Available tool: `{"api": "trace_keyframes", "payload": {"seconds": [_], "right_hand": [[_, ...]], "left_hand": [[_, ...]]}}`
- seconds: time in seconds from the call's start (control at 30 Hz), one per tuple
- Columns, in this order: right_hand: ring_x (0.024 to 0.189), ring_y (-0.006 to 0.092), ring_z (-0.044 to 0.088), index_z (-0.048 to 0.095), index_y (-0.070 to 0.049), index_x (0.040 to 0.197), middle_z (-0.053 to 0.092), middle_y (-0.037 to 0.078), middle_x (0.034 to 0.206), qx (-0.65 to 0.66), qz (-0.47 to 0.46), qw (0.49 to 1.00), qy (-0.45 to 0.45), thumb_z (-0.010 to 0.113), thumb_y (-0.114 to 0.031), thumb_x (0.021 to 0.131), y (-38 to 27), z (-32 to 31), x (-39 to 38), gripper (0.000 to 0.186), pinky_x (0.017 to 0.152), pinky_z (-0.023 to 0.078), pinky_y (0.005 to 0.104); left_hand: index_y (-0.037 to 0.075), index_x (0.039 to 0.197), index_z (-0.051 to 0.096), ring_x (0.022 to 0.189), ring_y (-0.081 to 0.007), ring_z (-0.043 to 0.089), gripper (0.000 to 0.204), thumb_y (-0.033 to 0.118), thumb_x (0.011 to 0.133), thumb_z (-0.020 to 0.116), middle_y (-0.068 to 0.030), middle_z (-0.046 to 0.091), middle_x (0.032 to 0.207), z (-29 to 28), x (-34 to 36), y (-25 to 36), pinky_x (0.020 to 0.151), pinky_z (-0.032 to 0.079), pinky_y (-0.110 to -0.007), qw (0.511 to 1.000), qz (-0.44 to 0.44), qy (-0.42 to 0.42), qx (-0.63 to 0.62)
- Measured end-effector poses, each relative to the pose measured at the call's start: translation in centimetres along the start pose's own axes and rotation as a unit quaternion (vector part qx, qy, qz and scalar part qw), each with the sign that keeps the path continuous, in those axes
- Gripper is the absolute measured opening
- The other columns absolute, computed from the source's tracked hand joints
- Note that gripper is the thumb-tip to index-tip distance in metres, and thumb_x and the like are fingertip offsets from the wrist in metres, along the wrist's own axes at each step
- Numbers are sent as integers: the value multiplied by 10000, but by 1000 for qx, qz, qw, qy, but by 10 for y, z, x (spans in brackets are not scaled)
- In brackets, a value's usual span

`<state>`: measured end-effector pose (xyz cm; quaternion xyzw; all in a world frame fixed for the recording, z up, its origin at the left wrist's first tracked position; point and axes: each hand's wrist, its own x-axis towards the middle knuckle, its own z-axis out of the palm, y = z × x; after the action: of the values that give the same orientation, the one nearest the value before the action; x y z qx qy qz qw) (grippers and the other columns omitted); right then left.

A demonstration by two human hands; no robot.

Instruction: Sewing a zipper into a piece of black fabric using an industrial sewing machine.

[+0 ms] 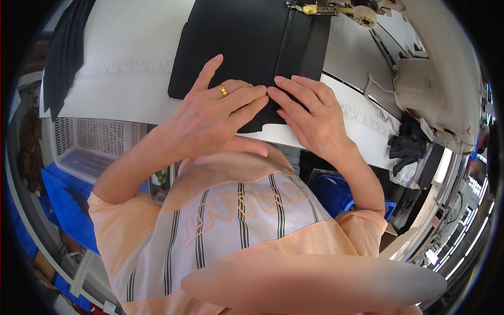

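Note:
A black fabric panel lies on the white sewing table, with a raised seam line running up it to the presser foot. My left hand, with a gold ring on one finger, rests palm down on the panel's near part. Its fingers are spread, and the thumb reaches over the near edge. On the other side of the seam, my right hand presses down with its fingers stretched out. The fingertips of both hands nearly meet at the seam line.
The sewing machine stands at the right, with a ribbed knob near its foot. Folded black cloth hangs over the table's left side. Below are a white basket and blue bins. Black scraps hang at right.

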<state>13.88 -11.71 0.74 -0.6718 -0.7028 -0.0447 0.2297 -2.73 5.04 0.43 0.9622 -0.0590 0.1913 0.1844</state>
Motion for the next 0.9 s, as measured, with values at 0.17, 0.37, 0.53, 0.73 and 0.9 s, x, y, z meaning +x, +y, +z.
{"api": "trace_keyframes", "payload": {"seconds": [0.17,0.37,0.53,0.73,0.9], "right_hand": [[1047,257,551,671,-56,1090,606,79,1157,-13,-24,999,-21,679,-103,702,2,-2,4,391,849,482,375],[1057,257,548,670,-58,1082,613,74,1149,6,-9,1000,-19,686,-125,711,1,-1,4,377,863,474,383],[1059,248,543,676,-69,1073,612,59,1171,-18,-7,1000,-16,705,-142,710,2,0,3,371,863,467,374],[1031,236,555,684,-94,1084,620,44,1176,-4,-4,1000,-14,739,-137,683,3,-2,3,407,830,474,352],[1015,236,571,684,-107,1109,628,40,1181,8,4,1000,-27,753,-114,675,5,-3,5,439,821,482,341]], "left_hand": [[84,1149,647,1082,-139,567,439,349,803,703,18,571,1270,2,34,-35,1103,241,-500,998,-17,9,65],[104,1133,643,1076,-140,544,388,305,806,699,50,585,1186,15,44,-51,1099,254,-520,994,10,32,107],[114,1123,651,1070,-142,546,390,321,797,705,61,587,1182,12,43,-54,1097,247,-540,997,-7,24,73],[141,1199,638,1064,-147,538,462,333,787,714,82,562,1295,6,47,-62,1100,242,-507,997,8,-11,71],[141,1195,640,1060,-158,535,454,329,788,715,77,568,1292,2,50,-63,1092,251,-505,998,13,-20,66]]}}
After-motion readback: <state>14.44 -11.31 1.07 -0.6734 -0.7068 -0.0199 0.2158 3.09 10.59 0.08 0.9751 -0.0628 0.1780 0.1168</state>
